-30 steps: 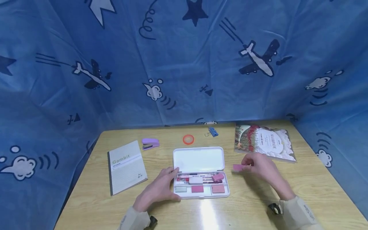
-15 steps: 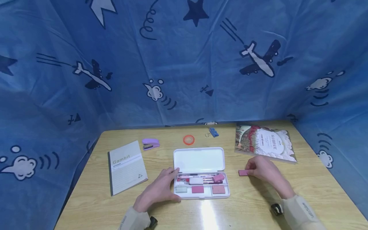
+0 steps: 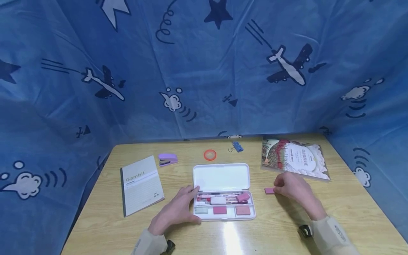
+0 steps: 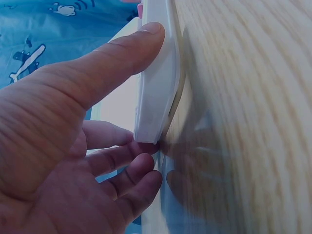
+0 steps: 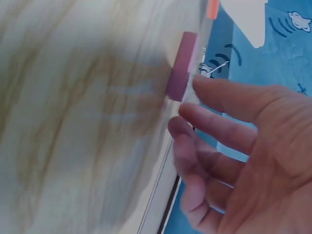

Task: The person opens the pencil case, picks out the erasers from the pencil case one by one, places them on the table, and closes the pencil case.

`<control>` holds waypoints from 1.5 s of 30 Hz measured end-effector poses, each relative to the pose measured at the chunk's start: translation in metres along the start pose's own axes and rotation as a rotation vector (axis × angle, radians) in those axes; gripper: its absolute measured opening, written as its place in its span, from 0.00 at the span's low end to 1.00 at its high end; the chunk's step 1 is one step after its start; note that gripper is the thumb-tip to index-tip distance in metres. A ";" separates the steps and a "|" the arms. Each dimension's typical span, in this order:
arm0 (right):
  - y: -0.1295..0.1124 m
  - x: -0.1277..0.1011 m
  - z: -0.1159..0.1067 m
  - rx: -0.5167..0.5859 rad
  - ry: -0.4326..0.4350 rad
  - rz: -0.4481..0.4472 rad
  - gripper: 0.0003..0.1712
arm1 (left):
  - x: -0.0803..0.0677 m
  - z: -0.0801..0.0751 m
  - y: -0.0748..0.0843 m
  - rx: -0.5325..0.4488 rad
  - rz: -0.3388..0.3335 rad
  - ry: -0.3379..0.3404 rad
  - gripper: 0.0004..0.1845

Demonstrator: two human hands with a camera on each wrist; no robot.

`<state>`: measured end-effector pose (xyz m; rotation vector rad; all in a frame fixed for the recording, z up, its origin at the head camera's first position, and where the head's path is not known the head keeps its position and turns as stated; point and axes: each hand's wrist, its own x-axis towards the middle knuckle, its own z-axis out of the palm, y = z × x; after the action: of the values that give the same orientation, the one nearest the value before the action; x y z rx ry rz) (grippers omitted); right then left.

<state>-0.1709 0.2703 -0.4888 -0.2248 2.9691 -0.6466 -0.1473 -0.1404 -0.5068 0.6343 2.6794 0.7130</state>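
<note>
Two bare hands, the left hand (image 3: 176,209) and the right hand (image 3: 294,189), are seen emerging from beige long sleeves (image 3: 333,235); a small black device (image 3: 304,231) is strapped at each wrist, at 6 o'clock.

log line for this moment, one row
left hand: steadies open white plastic pencil case at its left edge | right hand: fingers relaxed beside flat pink eraser lying on wooden table
</note>
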 end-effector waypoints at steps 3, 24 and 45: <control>-0.012 -0.001 0.000 0.006 0.060 -0.030 0.09 | -0.001 0.000 0.001 0.002 0.002 -0.002 0.62; -0.131 0.003 0.054 -0.008 0.010 -0.382 0.17 | -0.002 0.000 0.000 0.015 0.016 0.010 0.61; -0.147 0.005 0.080 -0.167 0.122 -0.448 0.13 | -0.002 -0.002 -0.001 0.005 -0.004 -0.011 0.61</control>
<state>-0.1481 0.1049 -0.4994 -0.9139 3.1098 -0.4590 -0.1462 -0.1429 -0.5051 0.6315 2.6730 0.7000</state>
